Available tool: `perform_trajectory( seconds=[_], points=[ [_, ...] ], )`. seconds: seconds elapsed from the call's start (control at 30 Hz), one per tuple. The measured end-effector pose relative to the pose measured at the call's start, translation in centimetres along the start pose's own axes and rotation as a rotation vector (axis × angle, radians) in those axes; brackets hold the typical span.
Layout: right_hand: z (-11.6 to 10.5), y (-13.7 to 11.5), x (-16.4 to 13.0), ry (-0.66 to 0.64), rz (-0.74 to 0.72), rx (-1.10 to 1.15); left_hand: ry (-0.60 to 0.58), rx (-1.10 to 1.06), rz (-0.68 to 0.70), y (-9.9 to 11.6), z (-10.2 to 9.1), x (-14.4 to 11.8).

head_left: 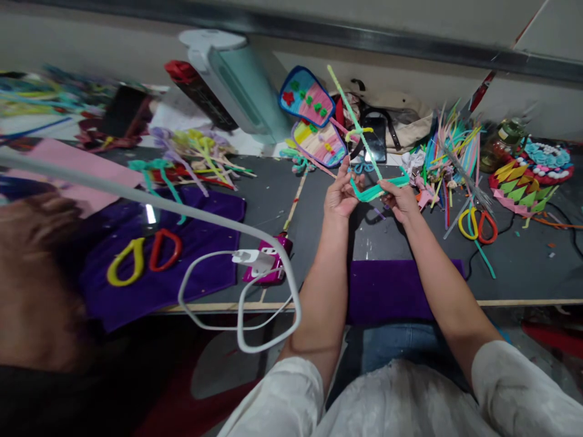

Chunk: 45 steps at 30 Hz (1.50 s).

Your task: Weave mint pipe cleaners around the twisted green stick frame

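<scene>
Two bare forearms reach up from the lower middle of the frame, over a purple cloth (387, 288) at the near edge of the bench (523, 267). Just beyond it, at centre frame, the left hand (340, 195) and the right hand (401, 199) are both closed in a pinch on a green pipe-cleaner frame (374, 190) held above the bench between them. The left hand grips its left corner, the right hand its right end.

Judging by its shape, the frame is only partly formed: a lower bar and a bent left corner are made, while one long green stem (353, 115) stands unbent, slanting toward the upper middle with a yellow twist (357, 132) wound round it.

Lower left, a white charger cable (255, 315) loops past a pink power bank (273, 261), with yellow and red scissors (143, 255) on another purple cloth (182, 267). Right of the hands lie a second pair of scissors (478, 224) and a heap of loose pipe cleaners (449, 152). Farther back rest two finished multicoloured panels (314, 115), a phone (376, 139) and a pale green fan (241, 85).
</scene>
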State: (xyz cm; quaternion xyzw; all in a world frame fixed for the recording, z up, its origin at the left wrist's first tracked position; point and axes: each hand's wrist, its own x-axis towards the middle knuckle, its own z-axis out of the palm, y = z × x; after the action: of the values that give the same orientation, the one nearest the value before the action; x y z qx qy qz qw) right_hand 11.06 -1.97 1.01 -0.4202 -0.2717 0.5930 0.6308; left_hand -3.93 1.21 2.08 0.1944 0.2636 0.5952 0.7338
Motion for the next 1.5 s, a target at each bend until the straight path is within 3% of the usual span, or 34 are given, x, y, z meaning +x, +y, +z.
perform_trajectory(
  seconds=[0.13, 0.77, 0.93, 1.5],
  points=[
    [0.0, -0.1, 0.0, -0.003, 0.005, -0.002, 0.046, 0.002, -0.025, -0.1, -0.1, 0.1],
    [-0.2, 0.3, 0.5, 0.074, 0.023, -0.009, -0.039, 0.032, -0.087, 0.4, -1.0, 0.7],
    [-0.2, 0.2, 0.5, 0.112, 0.034, -0.015, -0.003, 0.093, -0.098, 0.5, -1.2, 1.1],
    [-0.2, 0.3, 0.8, 0.101, 0.062, 0.028, 0.022, 0.274, -0.007, 1.4, -1.7, 1.4]
  ],
)
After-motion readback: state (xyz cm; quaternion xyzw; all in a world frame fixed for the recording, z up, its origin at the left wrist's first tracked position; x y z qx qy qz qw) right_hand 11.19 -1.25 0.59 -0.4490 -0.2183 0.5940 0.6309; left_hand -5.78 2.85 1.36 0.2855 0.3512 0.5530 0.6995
